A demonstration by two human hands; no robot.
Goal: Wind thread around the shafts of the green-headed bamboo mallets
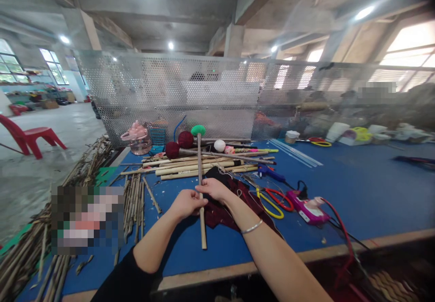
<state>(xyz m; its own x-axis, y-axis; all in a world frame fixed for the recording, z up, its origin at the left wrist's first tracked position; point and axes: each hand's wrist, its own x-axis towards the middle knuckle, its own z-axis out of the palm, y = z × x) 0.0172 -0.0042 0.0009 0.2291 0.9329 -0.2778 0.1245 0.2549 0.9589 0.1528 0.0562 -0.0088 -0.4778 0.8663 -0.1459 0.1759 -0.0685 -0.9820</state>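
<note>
Both hands grip a wooden stick topped with a bright green rounded head, held nearly upright over the table with its bare lower end pointing at me. My left hand pinches it from the left. Slightly higher, my right hand has its fingers closed on it from the right. Under and beside the right hand lies dark red cloth with loose thread. Behind are two sticks with dark red balls, a white ball and several pale wooden sticks.
Scissors with yellow and red handles, a blue glue gun and a purple power strip lie right. Twigs lie left, near a clear pink-topped bottle. A perforated metal screen stands behind the blue table.
</note>
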